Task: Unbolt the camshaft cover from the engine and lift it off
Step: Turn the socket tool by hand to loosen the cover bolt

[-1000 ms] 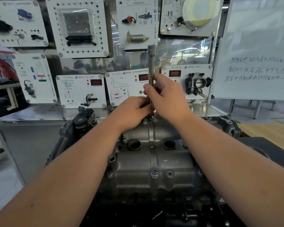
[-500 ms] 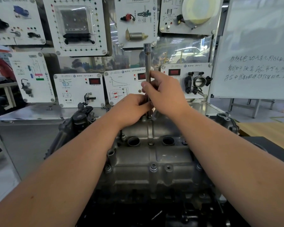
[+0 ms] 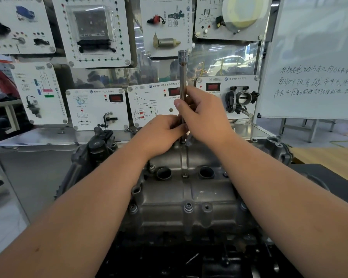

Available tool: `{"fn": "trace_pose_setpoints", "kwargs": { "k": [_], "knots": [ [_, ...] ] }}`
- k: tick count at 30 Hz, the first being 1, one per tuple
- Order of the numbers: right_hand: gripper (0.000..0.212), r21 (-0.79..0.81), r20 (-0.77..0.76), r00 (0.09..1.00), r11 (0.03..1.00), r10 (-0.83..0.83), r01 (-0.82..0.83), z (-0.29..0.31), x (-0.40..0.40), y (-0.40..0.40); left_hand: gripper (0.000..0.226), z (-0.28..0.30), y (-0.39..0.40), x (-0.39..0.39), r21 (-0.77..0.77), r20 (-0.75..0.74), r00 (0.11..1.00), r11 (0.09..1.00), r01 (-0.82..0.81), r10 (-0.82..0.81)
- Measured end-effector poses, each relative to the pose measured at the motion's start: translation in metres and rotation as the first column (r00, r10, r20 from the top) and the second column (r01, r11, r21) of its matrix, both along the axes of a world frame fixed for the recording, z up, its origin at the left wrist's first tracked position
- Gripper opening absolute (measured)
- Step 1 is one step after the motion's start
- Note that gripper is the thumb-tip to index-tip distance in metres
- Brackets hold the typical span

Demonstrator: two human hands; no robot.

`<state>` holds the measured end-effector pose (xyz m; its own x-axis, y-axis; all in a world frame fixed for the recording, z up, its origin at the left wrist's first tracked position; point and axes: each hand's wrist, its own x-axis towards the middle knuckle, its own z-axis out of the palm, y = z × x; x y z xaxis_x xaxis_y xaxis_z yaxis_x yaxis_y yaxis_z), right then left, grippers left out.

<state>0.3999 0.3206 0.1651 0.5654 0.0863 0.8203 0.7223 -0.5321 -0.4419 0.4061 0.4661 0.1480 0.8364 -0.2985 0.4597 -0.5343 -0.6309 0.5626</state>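
The grey metal camshaft cover lies on top of the engine in front of me, with two round wells and several bolts along its edges and centre line. A long steel socket extension stands upright on a bolt at the cover's far edge. My right hand grips the bar's middle, thumb across it. My left hand holds the bar lower down, just above the cover. The bar's lower tip and the bolt under it are hidden by my fingers.
Behind the engine stands a steel bench with white training panels and a throttle body display. A whiteboard with handwriting is at the right. A wooden tabletop lies to the right of the engine.
Both hands stay on the upright bar at the same far bolt. The fingers have shifted slightly on the bar; the view has drifted a little.
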Motion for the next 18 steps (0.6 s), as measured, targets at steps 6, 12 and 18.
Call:
{"fn": "trace_pose_setpoints", "kwargs": {
  "k": [6,12,18],
  "knots": [
    [0.012,-0.016,0.044,0.999,1.000,-0.012,0.013,-0.0022,-0.0084,-0.0007,0.033,-0.0016,0.0004,-0.0059,0.016,0.016,1.000,1.000,-0.022,0.022],
    [0.042,0.073,0.006,1.000,0.997,0.010,-0.011,-0.0044,-0.0095,-0.0013,0.030,-0.0026,0.0003,-0.0073,0.027,0.026,1.000,1.000,-0.013,0.012],
    [0.034,0.065,0.015,0.999,0.997,0.028,-0.029,-0.0044,-0.0087,-0.0012,0.023,-0.0022,0.0013,-0.0080,0.019,0.050,0.998,0.999,0.026,-0.027]
  ]
}}
